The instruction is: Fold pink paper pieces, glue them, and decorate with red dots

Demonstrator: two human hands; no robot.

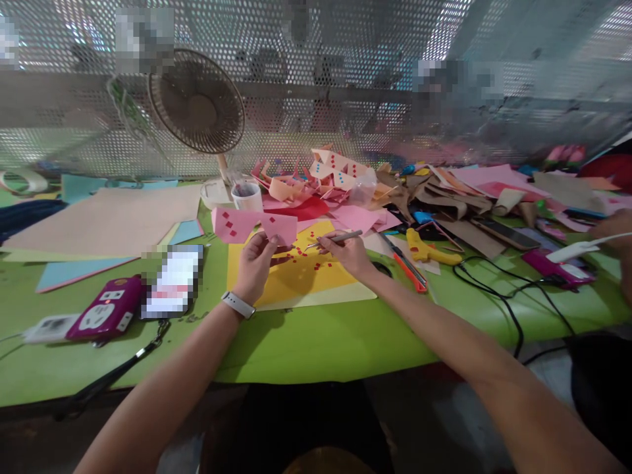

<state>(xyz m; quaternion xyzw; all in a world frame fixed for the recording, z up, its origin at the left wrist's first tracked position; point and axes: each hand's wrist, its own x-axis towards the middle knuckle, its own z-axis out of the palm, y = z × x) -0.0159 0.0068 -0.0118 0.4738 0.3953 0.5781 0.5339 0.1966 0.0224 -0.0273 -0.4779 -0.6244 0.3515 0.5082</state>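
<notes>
My left hand [255,263], with a white band on its wrist, is closed on the lower edge of a pink paper piece [241,226] dotted with red diamonds. The paper is held up above a yellow sheet [276,289]. My right hand [348,253] pinches a slim grey pen-shaped tool [345,237]. Its thin tip points left, towards the yellow sheet, close to the left fingers; I cannot tell whether it touches anything. Small red diamonds [317,266] lie scattered on the yellow sheet between the hands.
Left are a phone [172,282], a purple power strip [108,309] and a fan [197,102]. Paper scraps [296,187] and a white cup [247,197] sit behind. Right are an orange cutter [412,271], a yellow glue gun [429,249], black cables [498,296] and another person's hand [609,230].
</notes>
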